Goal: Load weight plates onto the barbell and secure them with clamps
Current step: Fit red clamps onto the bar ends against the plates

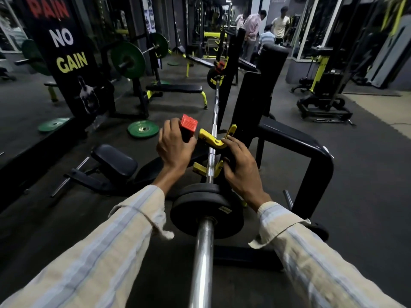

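Observation:
A steel barbell (203, 258) runs away from me and lies in the yellow hooks (213, 141) of a black rack. Two black weight plates (206, 210) sit on its near sleeve. My left hand (175, 147) grips a red and black clamp (188, 127), held up just left of the bar. My right hand (239, 165) rests against the rack upright beside the yellow hooks, fingers curved over it. At the far end of the bar a black plate (214, 77) sits with a red clamp (220, 65) next to it.
Green plates (143, 128) lie on the floor to the left, near a flat bench (175, 88) and another loaded bar (127, 60). A black rack frame (309, 152) stands at right. Several people (260, 30) stand at the back.

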